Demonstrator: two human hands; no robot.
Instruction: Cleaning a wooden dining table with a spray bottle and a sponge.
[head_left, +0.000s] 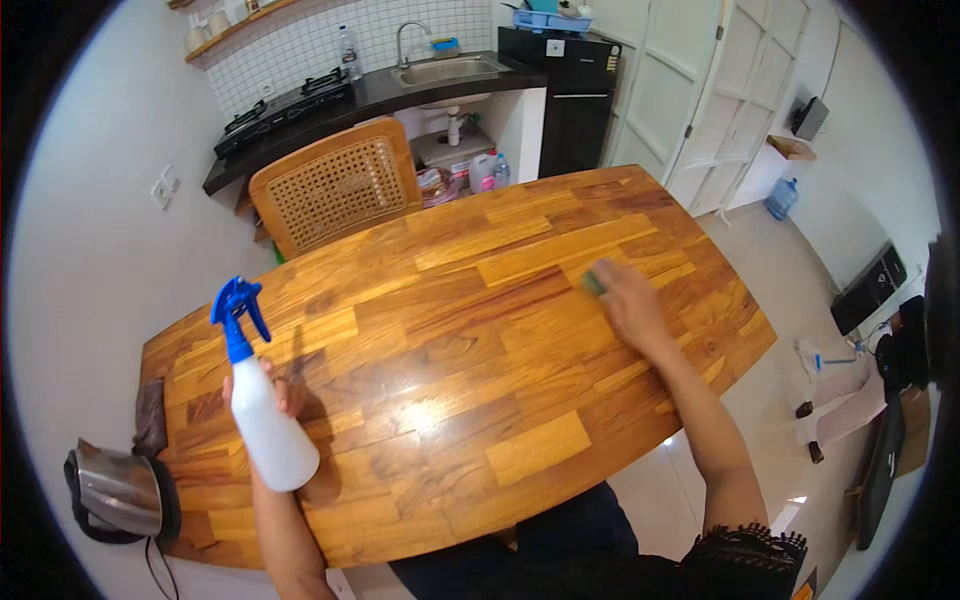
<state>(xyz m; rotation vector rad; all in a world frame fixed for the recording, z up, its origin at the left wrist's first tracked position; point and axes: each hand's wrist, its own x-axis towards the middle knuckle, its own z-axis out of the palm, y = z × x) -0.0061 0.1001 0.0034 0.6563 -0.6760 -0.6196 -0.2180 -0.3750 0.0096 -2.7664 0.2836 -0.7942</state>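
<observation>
My left hand (283, 394) is wrapped around a white plastic spray bottle (274, 435) with a blue trigger head, held upright but tilted over the left part of the wooden table (450, 337). On the right part of the tabletop, my right hand (626, 304) grips a small green sponge or pad (593, 283) against the wood. The hand covers most of the pad. A dark cloth (150, 416) lies at the table's left edge, behind a steel electric kettle (120, 491).
A cane-backed chair (337, 187) stands at the table's far side. Beyond it are a gas stove (285, 109), a sink (454, 70) and a black fridge (576, 112). At the right, a person's legs (844, 405) show near the floor.
</observation>
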